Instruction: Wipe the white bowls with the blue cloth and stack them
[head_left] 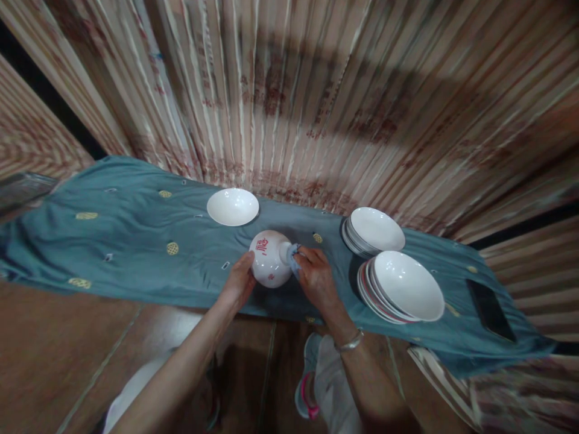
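Observation:
Tilted on its side above the cloth is a white bowl point(272, 270) with red characters on its outside. My left hand point(240, 278) grips its rim from the left. In my right hand point(315, 274) a light blue cloth point(294, 259) is bunched, pressed against the foot of the bowl on the right. The bowl's inside faces away and cannot be seen. Just behind it a single white bowl point(233, 207) sits upright on the table. To the right stand two stacks, one of white bowls point(376, 230) farther back and one of larger white bowls point(407, 286) nearer.
A green cloth with yellow pineapples covers the long narrow table point(136, 241). A black phone point(491, 310) lies near its right end. Pleated curtains point(289, 108) hang right behind the table. Tiled floor point(149, 349) and my feet are below the front edge.

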`<state>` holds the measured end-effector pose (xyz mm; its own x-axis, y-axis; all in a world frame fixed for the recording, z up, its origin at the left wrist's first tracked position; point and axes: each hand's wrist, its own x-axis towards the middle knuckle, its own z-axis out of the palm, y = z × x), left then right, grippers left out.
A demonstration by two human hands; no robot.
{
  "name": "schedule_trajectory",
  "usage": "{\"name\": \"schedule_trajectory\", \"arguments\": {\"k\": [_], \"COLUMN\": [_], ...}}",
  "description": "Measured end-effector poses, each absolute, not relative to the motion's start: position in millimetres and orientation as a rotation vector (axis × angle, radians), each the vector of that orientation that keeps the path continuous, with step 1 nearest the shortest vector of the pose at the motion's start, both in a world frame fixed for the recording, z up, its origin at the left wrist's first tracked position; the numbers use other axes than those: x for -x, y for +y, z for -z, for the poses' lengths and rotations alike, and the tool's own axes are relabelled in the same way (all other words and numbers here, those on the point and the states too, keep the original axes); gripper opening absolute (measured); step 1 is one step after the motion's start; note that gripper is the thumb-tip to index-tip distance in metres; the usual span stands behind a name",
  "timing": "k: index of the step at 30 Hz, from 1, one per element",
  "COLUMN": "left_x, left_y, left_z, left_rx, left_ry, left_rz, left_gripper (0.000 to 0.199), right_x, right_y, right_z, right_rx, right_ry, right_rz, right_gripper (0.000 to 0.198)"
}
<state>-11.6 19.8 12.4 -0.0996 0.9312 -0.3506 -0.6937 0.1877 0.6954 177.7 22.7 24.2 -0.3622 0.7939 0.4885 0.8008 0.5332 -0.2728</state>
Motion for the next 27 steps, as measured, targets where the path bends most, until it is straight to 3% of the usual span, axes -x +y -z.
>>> {"name": "schedule_trajectory", "arguments": {"k": [10, 27], "left_x": [11.0, 11.9], "left_y": [20.0, 20.3], "left_z": [-14.3, -14.5], "left_rx": [-0.343, -0.331], "left_ry": [0.915, 0.888], "left_rz": [-1.390, -1.409], "left_gripper": [0.036, 0.029], "right_x": [-169.8, -163.7], "right_y": [36.4, 30.0], "right_z": [-16.1, -20.9], "right_rx": [1.292, 1.006], "right_ry": [-2.059, -1.909], "right_rz": [-0.034, -0.482], "right_gripper": [0.037, 0.028]}}
